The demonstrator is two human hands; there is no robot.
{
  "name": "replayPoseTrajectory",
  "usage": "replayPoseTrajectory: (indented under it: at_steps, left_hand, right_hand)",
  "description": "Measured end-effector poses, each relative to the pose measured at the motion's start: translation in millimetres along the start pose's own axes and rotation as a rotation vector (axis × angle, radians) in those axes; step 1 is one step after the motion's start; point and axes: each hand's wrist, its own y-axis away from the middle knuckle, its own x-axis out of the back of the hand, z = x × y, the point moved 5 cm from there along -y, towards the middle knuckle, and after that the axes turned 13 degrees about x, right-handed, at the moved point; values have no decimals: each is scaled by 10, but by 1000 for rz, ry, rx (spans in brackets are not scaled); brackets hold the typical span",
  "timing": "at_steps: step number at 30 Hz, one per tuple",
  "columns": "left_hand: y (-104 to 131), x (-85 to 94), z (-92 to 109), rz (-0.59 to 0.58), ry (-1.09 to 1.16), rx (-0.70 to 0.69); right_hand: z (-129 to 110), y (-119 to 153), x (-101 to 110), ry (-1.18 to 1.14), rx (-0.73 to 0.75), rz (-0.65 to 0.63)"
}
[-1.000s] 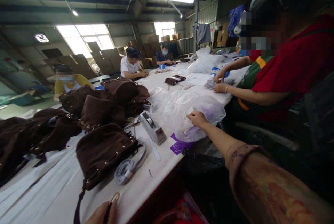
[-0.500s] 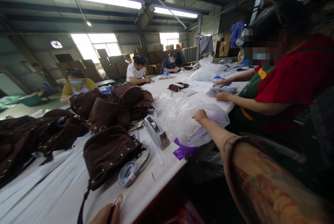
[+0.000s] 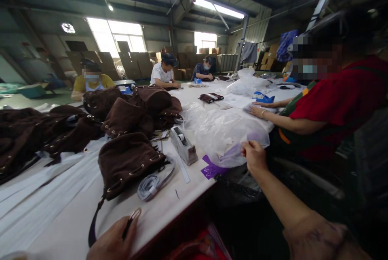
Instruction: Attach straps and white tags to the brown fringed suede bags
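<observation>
Right hand (image 3: pixel 255 157): fingertips together, seemingly pinching clear plastic bag (image 3: pixel 209 135) | bag on table (image 3: pixel 159 211), left of those fingertips, long axis far-left to near-right; right hand nearer | left hand (image 3: pixel 112 237): pinching metal-looped strap (image 3: pixel 127 227), near side of brown handbag (image 3: pixel 129 167).

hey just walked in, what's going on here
The person's left hand holds a dark strap end with a metal loop, near a brown bag on the table. The right hand is at the translucent plastic bag; whether it grips it is unclear. A tape dispenser stands between these bags. A co-worker in red has their hands on a flat item.
</observation>
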Motion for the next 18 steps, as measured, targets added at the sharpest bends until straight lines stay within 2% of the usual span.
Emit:
replayPoseTrajectory:
  at_steps: [2,4,6,9,12,14,18]
  left_hand:
    - [7,19,59,-83,54,78]
    - [40,117,198,-115,162,77]
    - [77,236,362,-132,276,37]
    - [128,307,554,-243,469,-17]
    - [189,246,621,-352,617,-25]
    - [227,174,600,-382,682,-18]
    - [232,78,445,-382,845,37]
  right_hand:
    - [-177,522,-44,295,236,-183]
    - [-340,1107,-260,435,442,-420]
    - [-471,1666,-555,432,591,-660]
    - [-554,2305,-976,333,658,-932]
    - [-521,2711,-1287,271,664,-1133]
    - [-481,2886,-1419,269,682,-1237]
    - [-449,3047,-1517,275,697,-1314]
